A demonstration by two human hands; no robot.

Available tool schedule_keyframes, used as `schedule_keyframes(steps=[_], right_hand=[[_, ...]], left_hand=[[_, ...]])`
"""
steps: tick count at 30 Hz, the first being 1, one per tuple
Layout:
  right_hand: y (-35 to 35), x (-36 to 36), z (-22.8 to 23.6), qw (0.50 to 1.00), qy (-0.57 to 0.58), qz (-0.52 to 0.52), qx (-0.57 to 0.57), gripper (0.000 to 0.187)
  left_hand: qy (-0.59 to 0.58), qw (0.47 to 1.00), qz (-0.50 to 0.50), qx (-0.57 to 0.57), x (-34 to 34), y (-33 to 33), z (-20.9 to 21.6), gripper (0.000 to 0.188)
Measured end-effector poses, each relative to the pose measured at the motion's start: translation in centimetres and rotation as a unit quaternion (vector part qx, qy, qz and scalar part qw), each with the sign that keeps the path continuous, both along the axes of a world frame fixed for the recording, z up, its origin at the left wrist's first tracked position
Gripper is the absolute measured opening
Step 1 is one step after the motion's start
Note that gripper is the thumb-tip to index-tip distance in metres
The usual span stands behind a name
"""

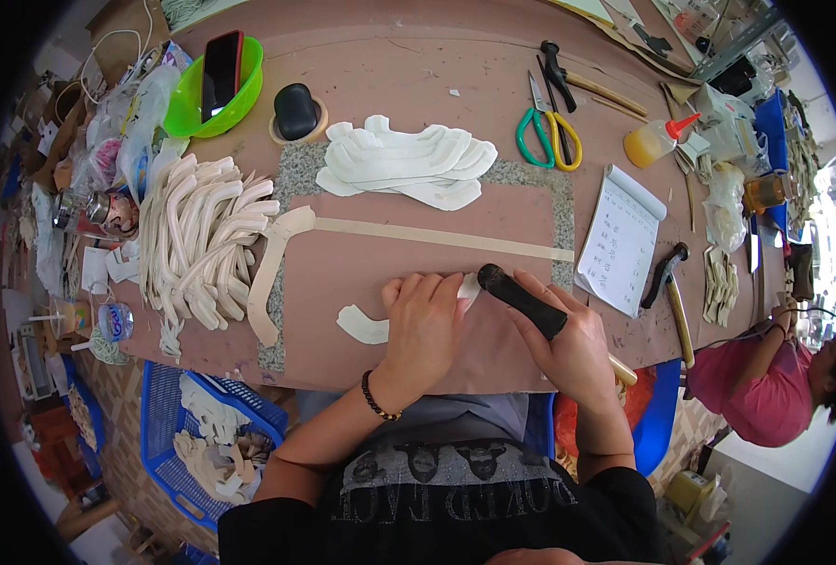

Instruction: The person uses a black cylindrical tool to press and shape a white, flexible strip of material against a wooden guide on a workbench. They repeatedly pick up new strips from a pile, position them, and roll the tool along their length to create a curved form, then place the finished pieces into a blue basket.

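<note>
A curved white strip (361, 324) lies on the brown work sheet in front of me, its middle hidden under my left hand (427, 320). That hand's fingers are bent and pressed together, holding the strip down, and its other end shows by the fingertips. My right hand (564, 341) is wrapped round a hammer (523, 301) close to its black head. One end of the head rests at or just over the strip's right end; contact is unclear. The wooden handle pokes out below my palm. Beyond my hands, a beige tape strip (437, 237) runs across the sheet.
White shaped pieces (409, 162) are stacked ahead, a heap of padded strips (201, 240) at left. Scissors (537, 127), a notepad (620, 240), a glue bottle (658, 141) and another hammer (667, 292) lie right. A blue basket (159, 414) stands below left; a co-worker (757, 386) sits right.
</note>
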State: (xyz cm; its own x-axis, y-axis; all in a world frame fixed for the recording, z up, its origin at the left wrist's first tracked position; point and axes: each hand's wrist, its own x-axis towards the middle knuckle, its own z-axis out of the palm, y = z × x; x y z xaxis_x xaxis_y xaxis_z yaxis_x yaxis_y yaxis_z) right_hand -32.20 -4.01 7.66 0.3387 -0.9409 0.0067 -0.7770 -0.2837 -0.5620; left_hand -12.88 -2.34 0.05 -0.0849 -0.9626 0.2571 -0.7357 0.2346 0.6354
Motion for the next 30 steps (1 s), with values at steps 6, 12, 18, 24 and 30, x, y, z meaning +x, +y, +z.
schedule_keyframes(steps=[6, 12, 18, 24, 30], right_hand=[[-0.4, 0.3, 0.4, 1.000, 0.007, 0.008, 0.006, 0.062], [-0.8, 0.6, 0.0, 1.000, -0.017, 0.014, -0.003, 0.059], [-1.5, 0.9, -0.2, 1.000, -0.011, 0.026, -0.013, 0.057], [-1.5, 1.3, 0.4, 0.999, -0.018, 0.037, -0.017, 0.056], [-2.2, 1.3, -0.4, 0.999, -0.009, 0.026, -0.038, 0.060]], left_hand=[[-0.018, 0.999, 0.017, -0.044, 0.5, 0.4, 0.2, 0.030], [-0.024, 0.998, -0.009, -0.048, 0.4, 0.3, 0.3, 0.032], [-0.118, 0.988, -0.050, -0.089, 0.5, 0.6, -0.6, 0.035], [-0.183, 0.972, -0.064, -0.131, 0.3, 0.2, -0.2, 0.027], [-0.236, 0.961, -0.080, -0.123, 0.6, 0.7, 0.5, 0.028]])
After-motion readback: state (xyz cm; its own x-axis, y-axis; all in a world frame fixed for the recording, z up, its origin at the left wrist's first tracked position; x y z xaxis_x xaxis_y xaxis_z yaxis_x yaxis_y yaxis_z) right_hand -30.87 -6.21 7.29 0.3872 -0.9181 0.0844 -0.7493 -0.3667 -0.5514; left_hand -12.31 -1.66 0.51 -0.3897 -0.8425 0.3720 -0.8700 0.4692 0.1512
